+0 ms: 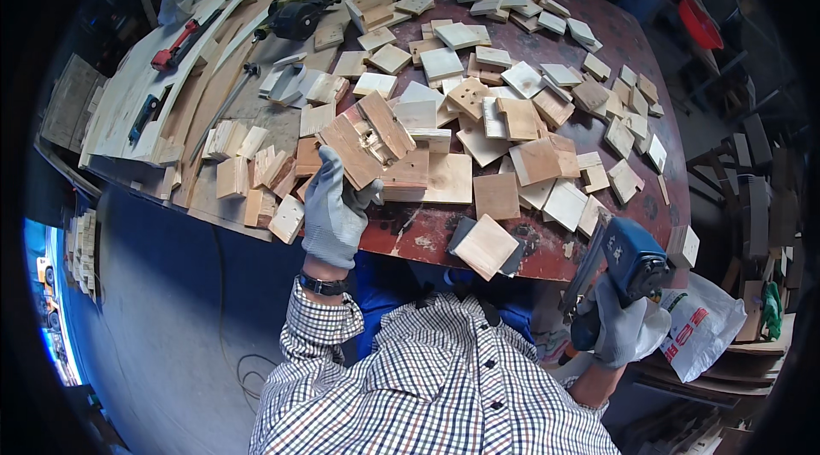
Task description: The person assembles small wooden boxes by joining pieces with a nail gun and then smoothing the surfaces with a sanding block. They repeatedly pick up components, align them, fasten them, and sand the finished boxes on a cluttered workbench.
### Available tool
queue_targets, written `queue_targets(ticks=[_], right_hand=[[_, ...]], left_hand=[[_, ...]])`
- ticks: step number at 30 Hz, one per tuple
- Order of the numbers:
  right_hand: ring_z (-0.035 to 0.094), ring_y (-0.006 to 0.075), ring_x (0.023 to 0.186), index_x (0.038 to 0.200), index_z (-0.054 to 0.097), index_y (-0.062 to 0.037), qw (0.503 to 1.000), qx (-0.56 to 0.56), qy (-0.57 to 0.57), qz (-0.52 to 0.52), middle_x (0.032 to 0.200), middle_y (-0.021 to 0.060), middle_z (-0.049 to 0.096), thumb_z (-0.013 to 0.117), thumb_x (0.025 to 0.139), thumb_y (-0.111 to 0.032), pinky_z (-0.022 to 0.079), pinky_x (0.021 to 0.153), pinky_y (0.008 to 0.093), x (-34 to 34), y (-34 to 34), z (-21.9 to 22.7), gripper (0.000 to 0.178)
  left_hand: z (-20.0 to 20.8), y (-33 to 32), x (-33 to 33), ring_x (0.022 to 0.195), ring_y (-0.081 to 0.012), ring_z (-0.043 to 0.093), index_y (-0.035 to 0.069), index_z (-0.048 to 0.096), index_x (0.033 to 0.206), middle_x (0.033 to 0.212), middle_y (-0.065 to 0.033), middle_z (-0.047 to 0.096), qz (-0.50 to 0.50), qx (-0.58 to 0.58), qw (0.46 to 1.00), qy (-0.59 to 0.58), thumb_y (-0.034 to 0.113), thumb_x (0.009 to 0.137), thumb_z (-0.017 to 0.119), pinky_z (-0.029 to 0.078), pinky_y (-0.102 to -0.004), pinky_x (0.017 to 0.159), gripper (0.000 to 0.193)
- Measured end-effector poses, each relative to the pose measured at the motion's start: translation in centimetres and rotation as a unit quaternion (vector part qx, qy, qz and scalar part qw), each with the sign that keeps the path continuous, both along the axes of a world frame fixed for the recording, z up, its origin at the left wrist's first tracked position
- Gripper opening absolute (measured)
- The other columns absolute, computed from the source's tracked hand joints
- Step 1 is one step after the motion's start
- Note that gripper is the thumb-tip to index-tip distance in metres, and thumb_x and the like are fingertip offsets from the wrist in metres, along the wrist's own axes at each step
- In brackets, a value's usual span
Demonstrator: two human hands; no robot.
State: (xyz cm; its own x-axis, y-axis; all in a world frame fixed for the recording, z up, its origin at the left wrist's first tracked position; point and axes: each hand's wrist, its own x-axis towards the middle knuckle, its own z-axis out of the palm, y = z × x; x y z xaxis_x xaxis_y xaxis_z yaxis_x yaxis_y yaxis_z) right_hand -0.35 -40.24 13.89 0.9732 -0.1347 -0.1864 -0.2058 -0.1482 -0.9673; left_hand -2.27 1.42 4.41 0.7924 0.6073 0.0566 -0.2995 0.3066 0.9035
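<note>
My left hand (333,220), in a grey-white glove, grips a wooden block piece (350,147) by its near edge. The piece is made of joined boards, with a rough, splintered gap in its middle, and is tilted above other blocks. At the table's front right, my gloved right hand (617,322) is wrapped round the handle of a blue nail gun (634,254). The gun's long dark magazine slants beside the table edge. Between my hands, a square wood block (485,246) lies on a dark flat piece at the front edge.
Many loose wood blocks (536,160) cover the dark red table (401,233). Stacked offcuts (232,177) stand at the left, near long boards (128,70) bearing a red-handled tool (175,45) and a dark power tool (295,15). A white plastic bag (705,318) hangs right of my right hand.
</note>
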Motion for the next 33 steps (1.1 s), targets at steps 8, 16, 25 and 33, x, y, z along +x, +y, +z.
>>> queue_targets(ticks=[8,16,25,33], right_hand=[[0.065,0.0118,0.063,0.112,0.067,0.0017,1.0,0.001,0.005,0.007,0.085,0.0052,0.07,0.073,0.089,-0.005,0.052,0.057,0.0255,0.0,0.0,-0.1,0.025],[0.065,0.0119,0.062,0.11,0.067,0.0019,1.0,-0.001,0.004,0.004,0.083,0.0051,0.07,0.071,0.09,-0.005,0.052,0.056,0.0255,-0.1,-0.3,-0.1,0.022],[0.065,0.0118,0.062,0.11,0.067,0.0019,1.0,0.012,-0.003,-0.013,0.083,0.0052,0.07,0.072,0.091,-0.006,0.053,0.057,0.0256,0.0,-0.7,-0.4,0.021],[0.065,0.0127,0.064,0.111,0.067,0.0017,1.0,0.004,0.013,-0.008,0.083,0.0057,0.07,0.072,0.091,-0.007,0.053,0.058,0.027,-0.3,-0.1,0.5,0.022]], left_hand=[[2.0,-0.2,1.1,0.121,-0.033,0.068,0.003,0.068,0.133,0.129,-0.0138,0.071,0.137,0.672,0.727,0.016,0.005,0.084,0.08,0.056,-0.0406,0.1,0.051],[-2.5,-0.7,3.0,0.13,-0.0339,0.06,0.01,0.066,0.134,0.138,-0.0094,0.064,0.008,0.784,0.618,0.065,0.009,0.077,0.077,0.055,-0.0432,0.095,0.058],[-3.3,-1.9,3.2,0.119,-0.025,0.059,0.016,0.069,0.126,0.126,-0.0015,0.065,0.06,0.797,0.585,0.135,0.023,0.075,0.08,0.045,-0.0447,0.096,0.053],[-3.5,-1.4,2.8,0.114,-0.0241,0.059,0.021,0.072,0.123,0.121,0.0005,0.065,0.081,0.79,0.586,0.158,0.032,0.071,0.084,0.042,-0.0466,0.097,0.054]])
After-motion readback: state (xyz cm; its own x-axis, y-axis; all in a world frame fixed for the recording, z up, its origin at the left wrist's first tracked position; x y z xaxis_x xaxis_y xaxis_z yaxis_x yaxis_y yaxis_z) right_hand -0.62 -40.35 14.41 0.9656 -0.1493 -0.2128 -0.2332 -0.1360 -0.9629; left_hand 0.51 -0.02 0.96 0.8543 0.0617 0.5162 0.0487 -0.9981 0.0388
